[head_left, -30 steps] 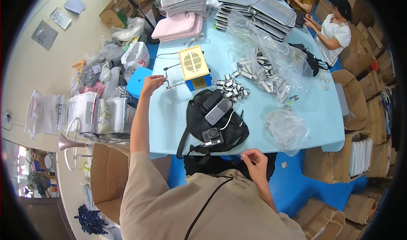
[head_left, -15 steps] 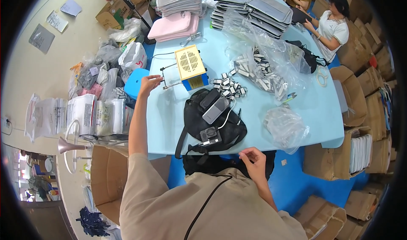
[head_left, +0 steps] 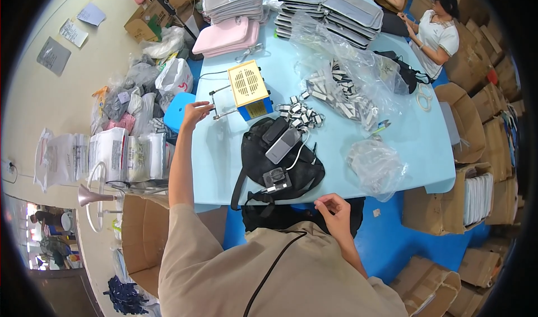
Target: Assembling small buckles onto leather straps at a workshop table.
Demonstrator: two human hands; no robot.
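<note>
My left arm stretches forward over the left side of the table. At its end my left hand [head_left: 197, 113] has thumb and fingers brought together beside the metal rods [head_left: 223, 105] of a yellow and blue box-shaped machine [head_left: 250, 88]. Whatever lies between those fingertips is too small to make out. Over my lap, by the table's front edge, my right hand [head_left: 336, 211] is curled with thumb and forefinger pinched. Any thing in that pinch cannot be made out. A black bag [head_left: 300, 168] lies between the hands, carrying a grey power bank [head_left: 283, 146] with a white cable and a small black device [head_left: 276, 177].
A heap of small white and black pieces [head_left: 301, 113] sits beside the machine; more lie under clear plastic [head_left: 358, 93]. Grey cases [head_left: 330, 12] and pink cases [head_left: 227, 36] are stacked at the back. Cardboard boxes [head_left: 443, 202] stand right. A co-worker [head_left: 437, 37] sits at the far right.
The view has shifted slightly. Both of my hands keep nearly the same place and pose. The co-worker at the far right has drawn their hands closer together.
</note>
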